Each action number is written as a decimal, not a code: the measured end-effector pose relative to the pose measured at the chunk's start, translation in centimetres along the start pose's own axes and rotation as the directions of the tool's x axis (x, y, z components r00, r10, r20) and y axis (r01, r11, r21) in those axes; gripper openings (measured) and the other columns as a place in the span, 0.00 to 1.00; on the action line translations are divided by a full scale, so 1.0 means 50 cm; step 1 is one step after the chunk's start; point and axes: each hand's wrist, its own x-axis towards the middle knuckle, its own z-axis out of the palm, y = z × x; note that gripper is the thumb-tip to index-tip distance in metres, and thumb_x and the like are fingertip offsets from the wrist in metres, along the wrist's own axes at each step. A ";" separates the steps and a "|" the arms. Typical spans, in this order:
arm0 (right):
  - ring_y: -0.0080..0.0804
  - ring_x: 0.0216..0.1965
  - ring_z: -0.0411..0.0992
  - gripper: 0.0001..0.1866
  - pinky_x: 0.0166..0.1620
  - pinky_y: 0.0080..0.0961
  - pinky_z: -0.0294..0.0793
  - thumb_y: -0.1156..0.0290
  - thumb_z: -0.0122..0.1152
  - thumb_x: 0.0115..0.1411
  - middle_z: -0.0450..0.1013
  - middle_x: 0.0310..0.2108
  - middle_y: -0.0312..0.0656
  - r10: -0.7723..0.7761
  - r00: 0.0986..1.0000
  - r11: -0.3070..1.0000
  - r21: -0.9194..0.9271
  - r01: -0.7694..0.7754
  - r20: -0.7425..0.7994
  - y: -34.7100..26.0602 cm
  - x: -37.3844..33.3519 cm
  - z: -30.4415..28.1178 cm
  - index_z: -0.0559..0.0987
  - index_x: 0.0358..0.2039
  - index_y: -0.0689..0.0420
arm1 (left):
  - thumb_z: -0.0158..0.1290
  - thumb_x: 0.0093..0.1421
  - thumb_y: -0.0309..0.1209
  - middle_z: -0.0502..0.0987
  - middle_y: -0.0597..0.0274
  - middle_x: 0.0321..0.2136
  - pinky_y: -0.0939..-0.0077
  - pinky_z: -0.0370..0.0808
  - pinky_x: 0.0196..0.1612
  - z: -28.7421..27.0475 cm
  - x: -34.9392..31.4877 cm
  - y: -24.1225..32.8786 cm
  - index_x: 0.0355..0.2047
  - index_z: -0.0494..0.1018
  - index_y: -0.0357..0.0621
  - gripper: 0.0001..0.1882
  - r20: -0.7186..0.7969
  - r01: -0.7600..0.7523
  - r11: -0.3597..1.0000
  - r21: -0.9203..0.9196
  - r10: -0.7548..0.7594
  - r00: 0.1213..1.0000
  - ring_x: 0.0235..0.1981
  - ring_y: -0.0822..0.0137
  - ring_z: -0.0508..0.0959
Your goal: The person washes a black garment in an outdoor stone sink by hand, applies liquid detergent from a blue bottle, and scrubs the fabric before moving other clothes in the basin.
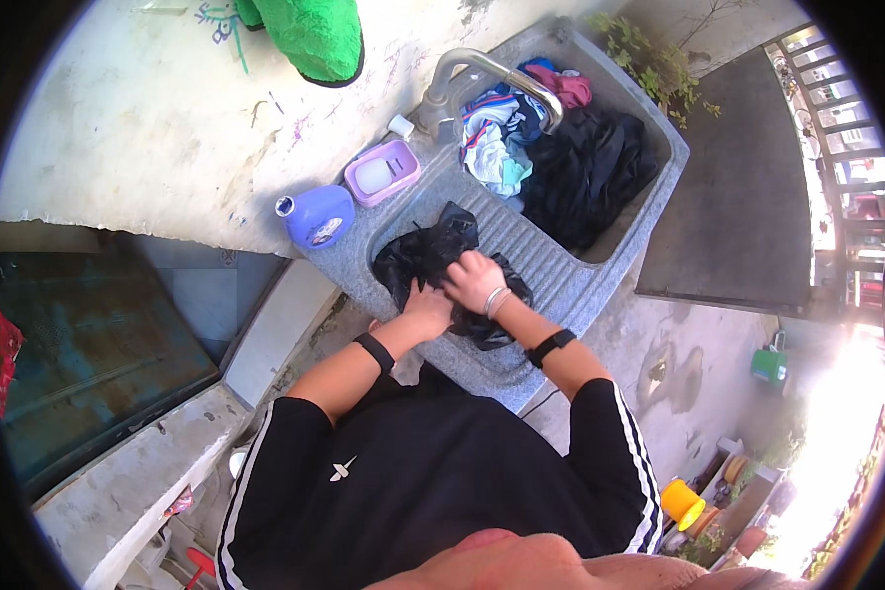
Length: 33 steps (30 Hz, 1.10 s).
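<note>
Head view gives me a fisheye look straight down, and much of it is cut off: the dark rim eats the corners, and glare at the lower right washes out whatever stands there. My own chin and black striped shirt fill the lower edge and hide the near end of the grey speckled stone counter (560, 285).

Both hands press down on a wet black crumpled garment (433, 251) lying on the ribbed washboard slope of that counter. The left hand (428, 307) is closed into the cloth with its fingers buried, so I cannot tell how they are set. The right hand (474, 278) is bunched, knuckles up, gripping a fold just beside the left.

Beyond the garment, the counter's basin holds a heap of dark and coloured laundry (560, 147); I cannot tell the pieces apart. A curved grey metal tap (492, 74) reaches over that heap. Left of the basin, on the counter's ledge, sit a pink rectangular soap dish (383, 172) and a purple plastic detergent bottle (317, 214) on its side. A green rounded object (310, 34) at the top is cropped.
</note>
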 end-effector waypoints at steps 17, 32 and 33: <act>0.46 0.37 0.68 0.04 0.38 0.36 0.69 0.75 0.57 0.51 0.70 0.34 0.45 0.415 0.734 0.905 0.165 -0.391 -0.538 0.180 -0.017 -0.128 0.73 0.29 0.57 | 0.58 0.39 0.25 0.69 0.50 0.46 0.64 0.65 0.52 -0.055 -0.090 -0.065 0.36 0.68 0.39 0.21 -0.808 -0.317 0.930 -0.186 0.039 0.589 0.50 0.52 0.68; 0.48 0.46 0.67 0.26 0.49 0.37 0.67 0.67 0.64 0.47 0.70 0.42 0.49 -0.173 0.921 0.857 0.408 0.315 -0.348 -0.191 0.329 -0.204 0.70 0.47 0.57 | 0.59 0.47 0.29 0.67 0.52 0.47 0.62 0.66 0.51 0.065 -0.148 -0.109 0.44 0.68 0.37 0.23 -0.784 -0.390 0.886 -0.251 0.050 0.619 0.49 0.53 0.68; 0.47 0.50 0.65 0.34 0.52 0.35 0.65 0.67 0.68 0.43 0.68 0.46 0.48 -0.201 0.929 0.856 0.405 0.322 -0.312 -0.205 0.334 -0.207 0.67 0.52 0.56 | 0.58 0.47 0.29 0.67 0.52 0.47 0.62 0.67 0.51 0.068 -0.152 -0.113 0.44 0.68 0.38 0.23 -0.783 -0.406 0.866 -0.293 0.026 0.621 0.49 0.53 0.68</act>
